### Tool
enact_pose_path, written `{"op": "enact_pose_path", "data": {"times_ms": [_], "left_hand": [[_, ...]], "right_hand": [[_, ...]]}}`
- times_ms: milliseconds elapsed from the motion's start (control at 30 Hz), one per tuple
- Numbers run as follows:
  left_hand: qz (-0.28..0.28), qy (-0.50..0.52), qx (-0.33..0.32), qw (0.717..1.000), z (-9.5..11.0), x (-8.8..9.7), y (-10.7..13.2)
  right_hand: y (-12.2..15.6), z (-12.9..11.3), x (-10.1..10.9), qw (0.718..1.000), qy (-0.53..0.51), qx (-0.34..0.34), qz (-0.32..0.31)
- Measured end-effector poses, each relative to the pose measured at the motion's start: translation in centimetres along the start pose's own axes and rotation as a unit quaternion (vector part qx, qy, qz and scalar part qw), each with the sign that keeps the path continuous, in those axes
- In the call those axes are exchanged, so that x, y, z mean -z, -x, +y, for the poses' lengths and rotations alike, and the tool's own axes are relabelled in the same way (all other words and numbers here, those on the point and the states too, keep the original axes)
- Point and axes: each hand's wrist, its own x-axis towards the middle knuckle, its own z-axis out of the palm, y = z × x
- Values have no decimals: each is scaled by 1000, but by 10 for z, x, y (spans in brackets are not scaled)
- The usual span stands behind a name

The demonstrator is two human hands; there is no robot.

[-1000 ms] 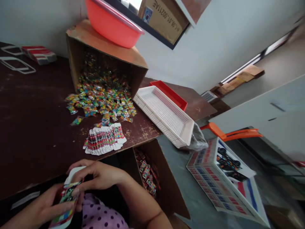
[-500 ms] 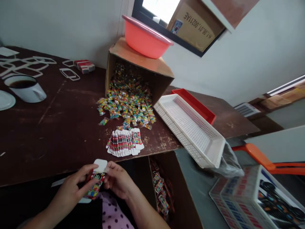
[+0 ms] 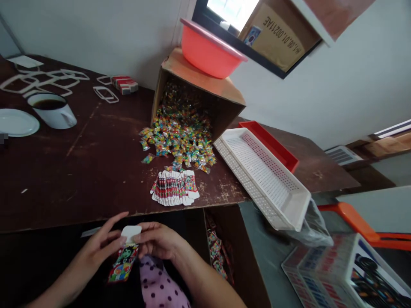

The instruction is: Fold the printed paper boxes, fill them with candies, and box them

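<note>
My left hand and my right hand both pinch the white top of a colourful printed card just below the table's front edge. The card hangs down over my lap. On the brown table ahead lies a fanned row of similar printed cards. Behind it a cardboard box lies on its side, spilling a heap of small colourful wrapped packets.
A pink basin sits on the box. A white perforated tray over a red tray juts past the table's right edge. A mug and plate stand far left. A printed carton lies lower right; an open box of packets sits under the table.
The view has swung left and up, bringing the mug and plate into sight. My hands have shifted their grip up to the card's white top, and the card now hangs lower.
</note>
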Motion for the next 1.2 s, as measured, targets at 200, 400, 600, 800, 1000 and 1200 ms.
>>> {"op": "enact_pose_path", "data": {"times_ms": [200, 400, 600, 800, 1000, 1200], "left_hand": [[-148, 198, 150, 957, -5, -6, 10], [-147, 228, 114, 956, -4, -5, 8], [-194, 202, 126, 952, 0, 1, 17], [-152, 5, 56, 987, -10, 10, 12], [-148, -22, 46, 988, -7, 12, 12], [-107, -126, -14, 986, 7, 16, 5]], "right_hand": [[1, -14, -20, 969, 242, 52, -2], [11, -13, -35, 914, 355, 196, 11], [13, -13, -34, 923, 344, 170, 21], [21, -30, -34, 801, 536, 267, 3], [23, -38, -31, 724, 626, 272, -100], [-2, -67, -42, 623, 702, 309, -152]]}}
